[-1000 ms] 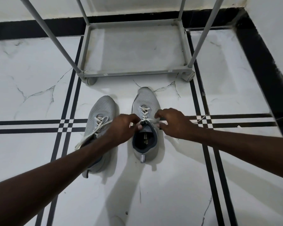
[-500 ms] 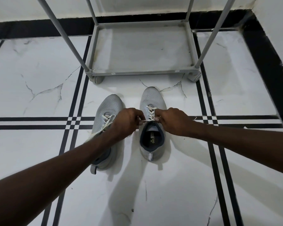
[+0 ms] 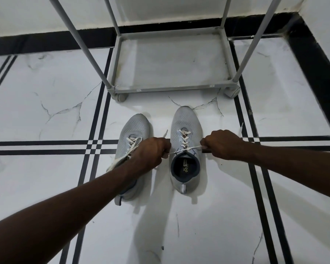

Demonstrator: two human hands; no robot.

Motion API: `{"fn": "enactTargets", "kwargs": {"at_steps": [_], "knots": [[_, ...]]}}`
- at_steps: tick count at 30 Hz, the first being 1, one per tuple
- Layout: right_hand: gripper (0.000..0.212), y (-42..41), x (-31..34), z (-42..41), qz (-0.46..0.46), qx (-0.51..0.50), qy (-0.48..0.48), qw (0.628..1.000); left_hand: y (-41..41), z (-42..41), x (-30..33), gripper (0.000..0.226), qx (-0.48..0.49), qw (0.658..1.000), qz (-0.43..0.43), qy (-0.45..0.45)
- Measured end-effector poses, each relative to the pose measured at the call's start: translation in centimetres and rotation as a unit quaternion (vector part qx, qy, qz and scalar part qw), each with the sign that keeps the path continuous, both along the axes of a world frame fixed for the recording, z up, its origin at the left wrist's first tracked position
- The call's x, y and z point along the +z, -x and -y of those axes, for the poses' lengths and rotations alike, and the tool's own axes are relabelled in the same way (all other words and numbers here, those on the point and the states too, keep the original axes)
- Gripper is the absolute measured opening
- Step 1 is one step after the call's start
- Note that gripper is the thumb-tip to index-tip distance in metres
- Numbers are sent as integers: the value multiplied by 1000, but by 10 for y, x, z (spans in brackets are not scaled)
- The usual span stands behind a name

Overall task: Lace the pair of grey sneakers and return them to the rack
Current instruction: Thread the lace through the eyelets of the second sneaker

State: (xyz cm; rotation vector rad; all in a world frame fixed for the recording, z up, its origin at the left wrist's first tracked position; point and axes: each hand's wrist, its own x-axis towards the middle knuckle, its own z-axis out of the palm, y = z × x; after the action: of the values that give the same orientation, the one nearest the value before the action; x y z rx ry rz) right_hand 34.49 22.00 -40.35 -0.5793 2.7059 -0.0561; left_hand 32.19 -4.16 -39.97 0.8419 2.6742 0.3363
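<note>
Two grey sneakers stand side by side on the floor, toes toward the rack. The right sneaker [image 3: 186,122] has its white lace [image 3: 185,139] crossed through the eyelets. My left hand [image 3: 151,153] grips one end of that lace and my right hand [image 3: 220,144] grips the other end, with the lace stretched taut between them across the shoe's opening. The left sneaker [image 3: 135,126] lies partly under my left forearm, its white lace loose and trailing to the left.
A grey metal shoe rack [image 3: 171,89] on small wheels stands just beyond the shoes, its bottom shelf bare. The floor is white marble with black stripes. A black skirting and a wall corner lie at the back right.
My hands have drawn apart, pulling the right sneaker's lace tight sideways. The view has shifted a little, so the shoes sit lower and further right.
</note>
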Motion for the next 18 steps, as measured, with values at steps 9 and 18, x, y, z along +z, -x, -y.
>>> {"fn": "enactTargets", "kwargs": {"at_steps": [9,18], "knots": [[19,-12,3,-12,74,-134,160,975,20,35,10,6,147,944,250,-159],[17,-11,49,-14,309,-262,463,789,27,30,39,11,208,788,452,-362]]}}
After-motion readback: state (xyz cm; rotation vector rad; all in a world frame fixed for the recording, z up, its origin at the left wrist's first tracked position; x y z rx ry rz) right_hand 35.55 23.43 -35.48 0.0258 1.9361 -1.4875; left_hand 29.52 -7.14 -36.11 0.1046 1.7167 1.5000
